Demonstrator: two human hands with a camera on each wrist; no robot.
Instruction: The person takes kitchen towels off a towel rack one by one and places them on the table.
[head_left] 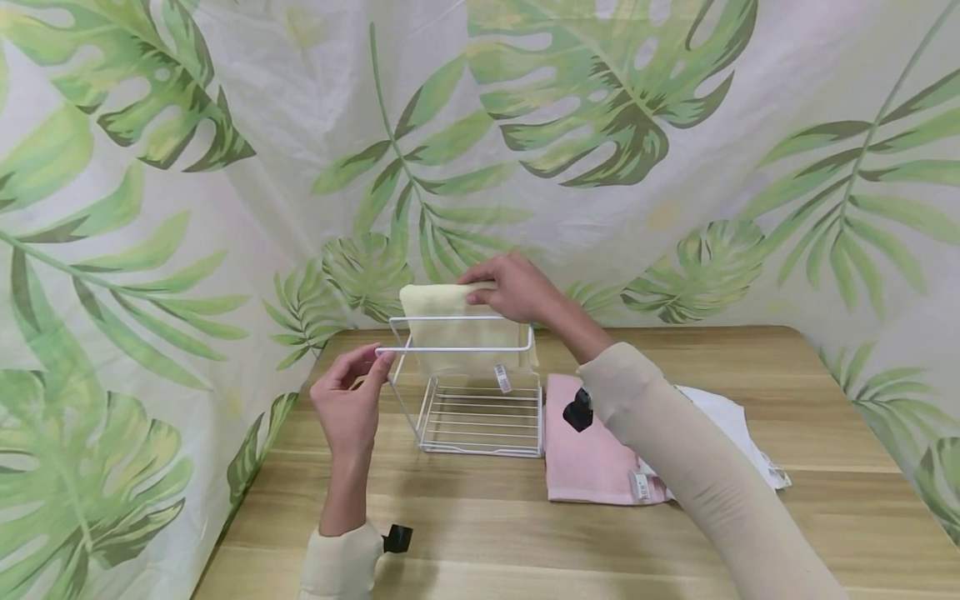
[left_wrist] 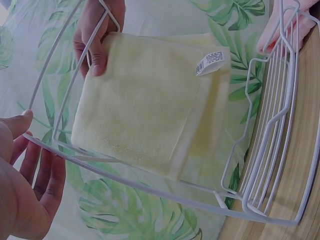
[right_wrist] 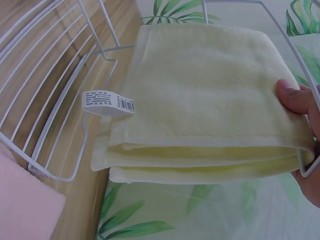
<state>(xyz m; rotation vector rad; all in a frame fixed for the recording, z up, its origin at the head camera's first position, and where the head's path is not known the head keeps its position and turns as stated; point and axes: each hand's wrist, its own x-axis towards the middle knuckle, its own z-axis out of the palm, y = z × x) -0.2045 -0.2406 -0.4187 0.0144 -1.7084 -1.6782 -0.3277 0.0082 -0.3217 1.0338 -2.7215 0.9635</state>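
Observation:
A folded pale yellow towel hangs upright at the back of a white wire rack, its lower edge above the rack's slatted base. My right hand pinches the towel's top edge, thumb on the near face, as the right wrist view also shows. A white barcode label sticks out from the towel's edge. At the rack's upper front left corner, my left hand holds the white wire between thumb and fingers. In the head view, the rack's upper bars cross in front of the towel.
To the right of the rack, a folded pink towel with a label lies on the wooden table. A white cloth lies beside it, partly behind the right sleeve. A leaf-print curtain hangs behind the table.

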